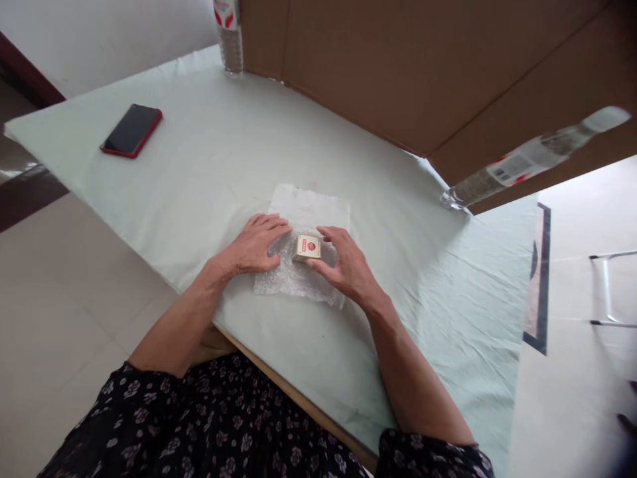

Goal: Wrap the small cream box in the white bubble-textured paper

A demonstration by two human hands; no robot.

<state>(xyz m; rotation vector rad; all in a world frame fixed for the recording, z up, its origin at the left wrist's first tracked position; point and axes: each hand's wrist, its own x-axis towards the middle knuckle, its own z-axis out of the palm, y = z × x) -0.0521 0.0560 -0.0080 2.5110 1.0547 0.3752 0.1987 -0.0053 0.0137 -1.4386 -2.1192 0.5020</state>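
On my feed, a cloth-covered worktop (199, 166) carries brown cardboard (368, 73), with two clear bottles (517, 167) beside it; I can't tell what they hold. Bubble wrap (313, 209) lies spread out. Over its left side, the left hand (253, 247) has its fingers apart; the right hand (351, 265) curves around the small box (307, 247) on the wrap, grip uncertain to me. The box looks closed, contents hidden.

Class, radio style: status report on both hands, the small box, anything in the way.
Left hand open, left of small box. Right hand curved round box's right side, grip unclear. Box on bubble wrap. Phone, bottles well apart from hands.
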